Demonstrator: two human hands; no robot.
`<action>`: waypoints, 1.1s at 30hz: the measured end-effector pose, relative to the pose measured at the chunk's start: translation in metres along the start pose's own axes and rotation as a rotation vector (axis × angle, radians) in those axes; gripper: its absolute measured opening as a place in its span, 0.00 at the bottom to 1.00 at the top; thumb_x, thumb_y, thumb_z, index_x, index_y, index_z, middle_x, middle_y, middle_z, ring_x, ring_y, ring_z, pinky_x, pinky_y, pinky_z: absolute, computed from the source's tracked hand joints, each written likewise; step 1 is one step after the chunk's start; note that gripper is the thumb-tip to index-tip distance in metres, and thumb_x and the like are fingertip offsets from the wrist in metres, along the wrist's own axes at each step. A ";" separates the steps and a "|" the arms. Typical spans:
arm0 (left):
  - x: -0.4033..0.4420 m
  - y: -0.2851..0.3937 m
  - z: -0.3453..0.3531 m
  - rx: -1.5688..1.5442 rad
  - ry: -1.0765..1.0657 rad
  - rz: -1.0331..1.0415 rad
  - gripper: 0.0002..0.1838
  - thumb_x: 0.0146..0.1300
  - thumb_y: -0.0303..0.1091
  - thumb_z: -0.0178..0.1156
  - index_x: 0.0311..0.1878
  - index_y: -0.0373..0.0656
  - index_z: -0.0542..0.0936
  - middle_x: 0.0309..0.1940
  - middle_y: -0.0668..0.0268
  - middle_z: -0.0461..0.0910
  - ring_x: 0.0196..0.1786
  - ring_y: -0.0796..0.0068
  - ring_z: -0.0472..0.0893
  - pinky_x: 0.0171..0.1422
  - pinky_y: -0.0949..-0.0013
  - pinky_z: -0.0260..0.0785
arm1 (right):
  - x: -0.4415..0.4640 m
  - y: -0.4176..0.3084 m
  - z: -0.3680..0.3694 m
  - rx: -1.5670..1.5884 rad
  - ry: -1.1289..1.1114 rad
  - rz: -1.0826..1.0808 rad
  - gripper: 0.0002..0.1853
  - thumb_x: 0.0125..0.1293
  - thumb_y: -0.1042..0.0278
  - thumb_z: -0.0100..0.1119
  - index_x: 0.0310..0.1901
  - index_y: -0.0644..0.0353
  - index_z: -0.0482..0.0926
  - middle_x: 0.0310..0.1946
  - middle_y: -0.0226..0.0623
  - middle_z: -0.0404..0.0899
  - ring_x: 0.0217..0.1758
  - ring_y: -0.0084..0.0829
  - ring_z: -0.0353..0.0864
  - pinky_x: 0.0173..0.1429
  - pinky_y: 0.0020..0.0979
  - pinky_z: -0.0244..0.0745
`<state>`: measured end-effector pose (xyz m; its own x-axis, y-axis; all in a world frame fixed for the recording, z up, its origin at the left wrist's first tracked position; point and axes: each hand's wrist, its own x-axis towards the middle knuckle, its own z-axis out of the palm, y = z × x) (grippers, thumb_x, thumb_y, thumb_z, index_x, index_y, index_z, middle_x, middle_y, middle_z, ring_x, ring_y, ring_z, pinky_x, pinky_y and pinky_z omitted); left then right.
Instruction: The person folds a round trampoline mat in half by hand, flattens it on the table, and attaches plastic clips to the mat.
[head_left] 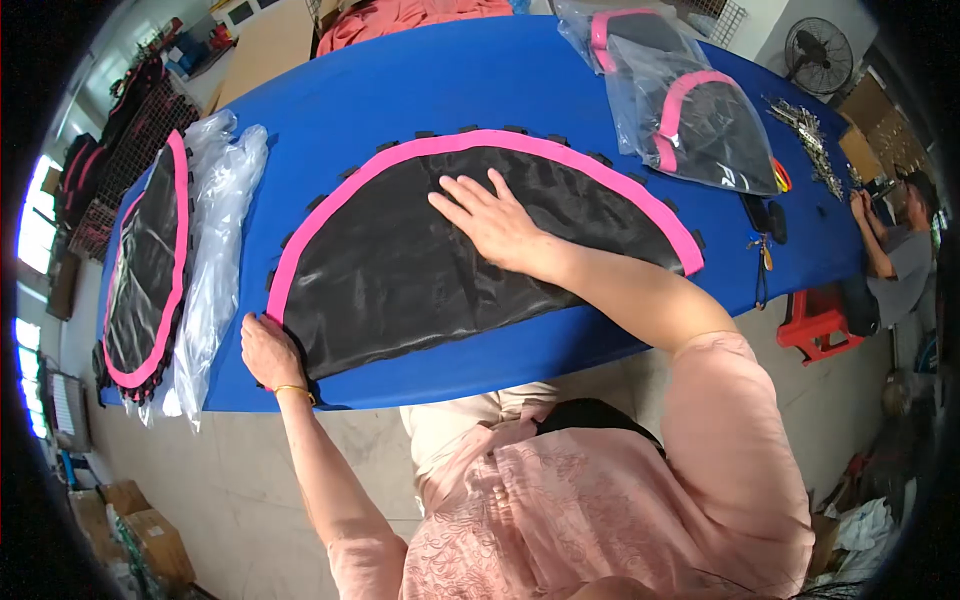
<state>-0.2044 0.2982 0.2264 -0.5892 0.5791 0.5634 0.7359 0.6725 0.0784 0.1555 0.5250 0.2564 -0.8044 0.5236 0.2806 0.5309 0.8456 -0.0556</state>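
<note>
A black fabric mat (pixel 400 262), folded into a half circle, lies on the blue table with its straight side towards me. Pink trim (pixel 480 140) runs round its curve, and small black tabs stick out beyond it. My right hand (pixel 494 222) rests palm down on the upper middle of the fabric, fingers spread. At the mat's lower left corner, my left hand (pixel 268 352) has its fingers closed over the pink edge; its fingertips are partly hidden.
More pink-trimmed black mats (pixel 148 270) lie at the left beside clear plastic bags (pixel 222 250). Bagged mats (pixel 712 130) sit at the back right, near a pile of metal pieces (pixel 808 135). A person (pixel 905 250) sits at the right, by a red stool (pixel 818 325).
</note>
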 end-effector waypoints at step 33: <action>-0.001 0.011 -0.007 0.051 -0.057 -0.061 0.13 0.76 0.37 0.53 0.57 0.43 0.77 0.49 0.57 0.85 0.53 0.52 0.85 0.55 0.52 0.76 | 0.042 -0.045 0.016 0.023 -0.013 -0.157 0.41 0.67 0.81 0.53 0.82 0.50 0.59 0.82 0.49 0.57 0.85 0.49 0.58 0.85 0.65 0.47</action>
<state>-0.1929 0.3016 0.2325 -0.6514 0.5605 0.5114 0.6810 0.7291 0.0682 0.0932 0.5106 0.2554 -0.8806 0.3856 0.2755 0.3921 0.9193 -0.0335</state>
